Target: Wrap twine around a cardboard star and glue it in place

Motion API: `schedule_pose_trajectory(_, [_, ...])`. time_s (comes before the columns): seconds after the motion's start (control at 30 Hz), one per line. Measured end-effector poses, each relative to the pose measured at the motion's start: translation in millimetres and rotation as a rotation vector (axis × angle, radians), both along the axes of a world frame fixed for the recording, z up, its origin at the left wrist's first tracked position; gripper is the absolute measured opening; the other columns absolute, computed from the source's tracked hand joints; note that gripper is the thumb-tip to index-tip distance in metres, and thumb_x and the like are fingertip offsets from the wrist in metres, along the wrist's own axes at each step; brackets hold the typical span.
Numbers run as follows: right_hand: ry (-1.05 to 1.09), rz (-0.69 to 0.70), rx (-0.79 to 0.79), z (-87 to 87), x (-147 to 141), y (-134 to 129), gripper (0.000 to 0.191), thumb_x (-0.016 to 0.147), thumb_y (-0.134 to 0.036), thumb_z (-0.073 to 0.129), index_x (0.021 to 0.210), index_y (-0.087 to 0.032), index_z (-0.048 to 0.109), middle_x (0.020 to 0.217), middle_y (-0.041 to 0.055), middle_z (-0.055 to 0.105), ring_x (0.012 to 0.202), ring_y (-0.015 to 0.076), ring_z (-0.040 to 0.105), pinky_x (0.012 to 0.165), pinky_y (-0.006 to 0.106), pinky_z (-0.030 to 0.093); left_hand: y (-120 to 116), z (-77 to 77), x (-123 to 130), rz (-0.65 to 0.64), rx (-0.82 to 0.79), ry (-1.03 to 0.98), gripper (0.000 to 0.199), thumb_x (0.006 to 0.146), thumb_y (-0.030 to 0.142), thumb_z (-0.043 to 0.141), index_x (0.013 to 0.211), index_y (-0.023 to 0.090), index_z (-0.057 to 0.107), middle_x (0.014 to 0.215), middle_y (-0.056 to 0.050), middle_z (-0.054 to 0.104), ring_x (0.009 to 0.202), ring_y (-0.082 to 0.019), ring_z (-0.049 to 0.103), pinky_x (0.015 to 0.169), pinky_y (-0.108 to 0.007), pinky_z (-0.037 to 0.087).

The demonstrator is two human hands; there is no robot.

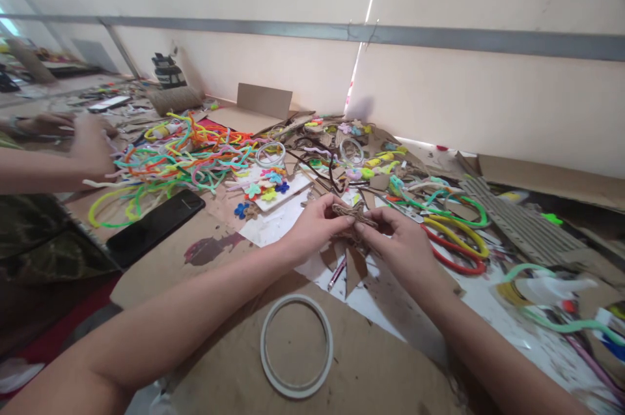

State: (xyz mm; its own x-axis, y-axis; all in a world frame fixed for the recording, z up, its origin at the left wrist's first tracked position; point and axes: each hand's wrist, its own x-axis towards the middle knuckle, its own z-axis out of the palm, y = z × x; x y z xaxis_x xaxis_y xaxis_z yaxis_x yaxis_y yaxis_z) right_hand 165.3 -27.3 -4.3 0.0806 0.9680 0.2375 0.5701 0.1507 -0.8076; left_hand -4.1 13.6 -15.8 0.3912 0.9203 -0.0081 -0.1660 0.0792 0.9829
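Between my two hands, above the table's middle, is a small brown piece wrapped in twine (352,211). My left hand (325,219) pinches its left side with thumb and fingers. On the other side my right hand (393,232) grips it, thumb close to the left thumb. The fingers partly hide its shape. Just below the hands lie a pencil (336,273) and cut cardboard pieces (356,270) on white paper. Nearer to me, a roll of tape (263,343) rests flat on a cardboard sheet (215,363).
Colourful pipe cleaners (195,154) heap at the left, beside a black phone (156,227). Felt flowers (268,193) lie centrally. A glue bottle (537,289) and corrugated cardboard (532,219) are at right. A co-worker's arm (53,164) reaches in from the left. A wall stands behind.
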Motion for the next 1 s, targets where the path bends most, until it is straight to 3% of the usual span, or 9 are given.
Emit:
schedule_pose_trajectory(0.13, [0.161,0.043,-0.189,-1.0,0.7,1.2,0.030,0.077,-0.047,0.067,0.087,-0.019,0.071,0.074,0.0022,0.068,0.067,0.0191,0.060,0.059,0.029,0.043,-0.5,2.1,-1.2,-0.057,-0.073,-0.026,0.022,0.076,0.020,0.073,0.091,0.017,0.057,0.083,-0.001,0.065,0.074,-0.013,0.065,0.073,-0.027,0.051])
schedule_pose_trajectory(0.37, [0.211,0.077,-0.215,4.3,-1.2,0.2,0.026,0.071,-0.043,0.068,0.076,-0.018,0.069,0.063,-0.0001,0.062,0.059,0.0169,0.055,0.055,0.028,0.040,7.7,10.1,-7.8,-0.194,-0.002,0.103,0.017,0.075,0.022,0.071,0.088,0.013,0.065,0.074,0.000,0.063,0.063,-0.010,0.057,0.062,-0.022,0.043])
schedule_pose_trajectory(0.57, [0.301,0.086,-0.226,-2.4,0.8,2.9,0.029,0.072,-0.044,0.071,0.083,-0.017,0.072,0.070,0.0020,0.067,0.061,0.0174,0.058,0.056,0.028,0.044,8.4,6.3,-6.8,-0.125,0.008,0.165,0.010,0.074,0.020,0.065,0.082,0.016,0.062,0.064,0.004,0.058,0.054,-0.009,0.051,0.053,-0.021,0.037])
schedule_pose_trajectory(0.77, [0.231,0.093,-0.215,-2.0,0.7,0.8,0.023,0.075,-0.041,0.069,0.079,-0.018,0.070,0.065,0.0007,0.065,0.058,0.0168,0.057,0.053,0.027,0.043,12.8,4.4,-11.0,-0.261,0.057,0.194,0.007,0.075,0.020,0.065,0.079,0.016,0.061,0.066,0.003,0.057,0.056,-0.008,0.051,0.054,-0.021,0.037])
schedule_pose_trajectory(0.87, [0.272,0.093,-0.198,0.8,-1.5,-0.1,0.027,0.076,-0.041,0.070,0.090,-0.018,0.069,0.071,0.0016,0.068,0.062,0.0180,0.061,0.055,0.028,0.047,11.7,8.0,-11.2,-0.213,0.033,0.219,0.007,0.075,0.020,0.064,0.080,0.016,0.060,0.065,0.004,0.057,0.054,-0.008,0.051,0.052,-0.020,0.038])
schedule_pose_trajectory(1.0, [0.385,0.085,-0.190,-1.7,-0.9,2.8,0.047,0.073,-0.042,0.075,0.111,-0.019,0.061,0.074,0.0004,0.068,0.061,0.0179,0.063,0.056,0.029,0.051,7.2,10.2,-8.8,-0.082,-0.006,0.176,0.012,0.076,0.021,0.065,0.084,0.017,0.056,0.067,0.003,0.059,0.055,-0.009,0.054,0.052,-0.020,0.040])
